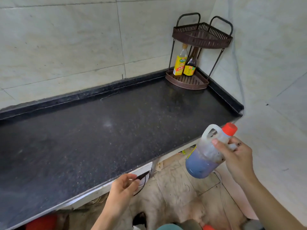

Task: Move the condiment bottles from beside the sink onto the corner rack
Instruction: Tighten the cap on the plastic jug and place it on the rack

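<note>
My right hand grips a clear plastic jug with a red cap and a moulded handle, tilted in the air off the counter's front right corner. Dark sauce fills its lower part. My left hand hangs by the counter's front edge with loosely curled fingers and holds nothing. A brown two-tier corner rack stands in the far right corner. On its lower tier stand a yellow-labelled bottle and a dark bottle, side by side. The upper tier shows nothing inside.
The black speckled countertop runs from the left to the tiled wall corner, with a raised lip at the back and right. Below its front edge are a tiled floor and a dark cable. Something red sits under the counter at lower left.
</note>
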The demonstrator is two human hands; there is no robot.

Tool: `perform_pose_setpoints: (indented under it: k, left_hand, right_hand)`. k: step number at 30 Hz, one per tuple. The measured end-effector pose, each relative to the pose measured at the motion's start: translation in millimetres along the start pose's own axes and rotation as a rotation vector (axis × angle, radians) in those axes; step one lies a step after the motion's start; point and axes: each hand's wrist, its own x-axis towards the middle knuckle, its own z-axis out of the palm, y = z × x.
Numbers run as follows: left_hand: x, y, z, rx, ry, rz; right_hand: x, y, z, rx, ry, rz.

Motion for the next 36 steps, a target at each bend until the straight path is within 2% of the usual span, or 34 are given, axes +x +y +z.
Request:
perform_pose_setpoints:
  k: [8,15,18,23,30,36]
  left_hand:
    - [83,73,74,0.133,-0.006,0.014]
    - [133,141,164,0.145,0.032,0.081]
    - [144,154,185,0.173,-0.003,0.044]
    - [172,162,191,0.191,0.024,-0.054]
    - [234,175,181,0.117,0.128,-0.104]
    - [278,176,177,0.074,0.179,-0.149]
  right_hand:
    - [107,24,-24,0.004,0.053,0.018]
    - [237,37,-34,-0.010,-0.045,0.001]
    - [282,39,-27,-0.031,-0.104,-0.005]
    - [354,32,-1,-0.108,-0.168,-0.051]
    - [461,5,68,-0.162,-0.231,-0.236]
    - [539,19,131,-0.200,-0.277,-0.328]
